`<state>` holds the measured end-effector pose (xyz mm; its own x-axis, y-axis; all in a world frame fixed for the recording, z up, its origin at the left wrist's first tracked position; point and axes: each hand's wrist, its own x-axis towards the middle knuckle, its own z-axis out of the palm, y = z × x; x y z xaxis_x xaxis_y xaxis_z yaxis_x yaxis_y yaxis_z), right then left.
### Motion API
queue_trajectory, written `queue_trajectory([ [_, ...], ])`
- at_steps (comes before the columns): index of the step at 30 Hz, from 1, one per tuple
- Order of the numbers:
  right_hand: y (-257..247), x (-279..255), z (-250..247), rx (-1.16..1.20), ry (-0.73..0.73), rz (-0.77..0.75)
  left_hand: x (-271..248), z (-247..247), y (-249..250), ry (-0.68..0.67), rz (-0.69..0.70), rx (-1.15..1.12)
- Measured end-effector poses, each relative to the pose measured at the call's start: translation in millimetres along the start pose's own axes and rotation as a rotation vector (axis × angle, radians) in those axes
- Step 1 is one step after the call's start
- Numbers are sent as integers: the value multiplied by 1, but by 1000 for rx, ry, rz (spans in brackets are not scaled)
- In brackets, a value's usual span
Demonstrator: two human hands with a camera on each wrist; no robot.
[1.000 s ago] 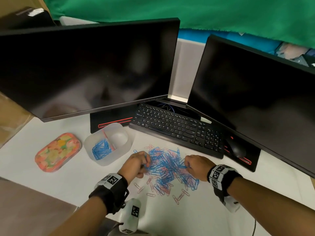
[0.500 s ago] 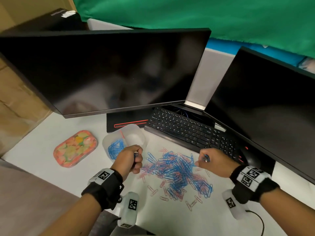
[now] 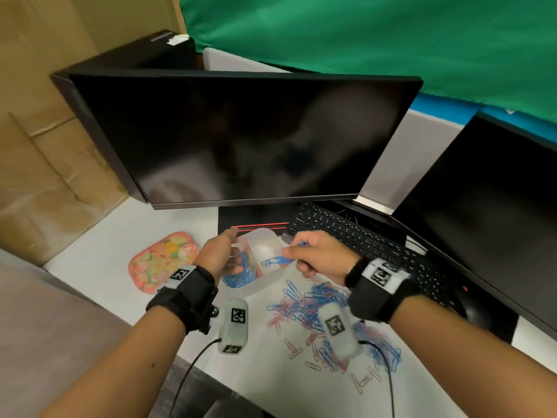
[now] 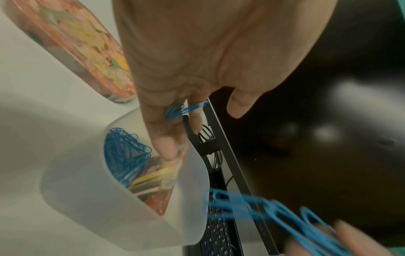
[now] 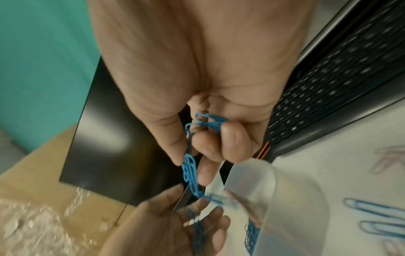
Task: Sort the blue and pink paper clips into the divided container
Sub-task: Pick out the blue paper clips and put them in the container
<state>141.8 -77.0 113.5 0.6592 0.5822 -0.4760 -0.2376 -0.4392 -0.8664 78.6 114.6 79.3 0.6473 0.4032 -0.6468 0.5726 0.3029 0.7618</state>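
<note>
The translucent divided container (image 3: 265, 233) (image 4: 76, 181) (image 5: 252, 173) stands in front of the left monitor. Its left compartment holds a heap of blue clips (image 3: 241, 276) (image 4: 122, 152); the right one looks bare. My left hand (image 3: 235, 251) (image 4: 201, 128) hovers over the blue compartment, thumb stretched out and fingers loosely spread, with a few blue clips (image 4: 184, 109) hanging between them. My right hand (image 3: 289, 251) (image 5: 190, 162) pinches a dangling string of blue clips (image 3: 277, 261) (image 5: 190, 171) over the container. The mixed blue and pink pile (image 3: 310, 303) lies on the white desk under my right wrist.
A floral lid (image 3: 162, 260) (image 4: 76, 43) lies left of the container. A black keyboard (image 3: 361, 236) and a mouse (image 3: 479, 315) sit behind and right of the pile. Two dark monitors (image 3: 241, 137) (image 3: 488, 206) stand close behind. Wrist-camera cables trail over the near desk edge.
Both hands rose from the pile with blue clips and swung left to the container. The left hand went from a fist to spread fingers over the blue compartment.
</note>
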Motion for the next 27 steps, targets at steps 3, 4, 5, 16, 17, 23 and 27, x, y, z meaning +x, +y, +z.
queue_trajectory([
  [3, -11, 34, 32, -203, 31, -11, 2, -2, 3, 28, 44, 77],
  [4, -13, 43, 41, -264, 39, -7, 0, -3, 4, 31, 71, 89],
  [5, -14, 52, 48, -302, 47, 3, 0, -4, 4, 37, 98, 105],
  [16, 0, 61, 35, -374, 94, -21, -11, -3, -18, 26, 521, 349],
  [17, 8, 52, 24, -345, 122, -20, -12, 4, -22, -30, 544, 382],
  [23, 87, -21, -41, -423, 218, 102, -7, 38, -68, -324, 646, 838],
  [27, 142, -68, -64, -458, 322, 155, 8, 47, -94, -303, 644, 1128],
])
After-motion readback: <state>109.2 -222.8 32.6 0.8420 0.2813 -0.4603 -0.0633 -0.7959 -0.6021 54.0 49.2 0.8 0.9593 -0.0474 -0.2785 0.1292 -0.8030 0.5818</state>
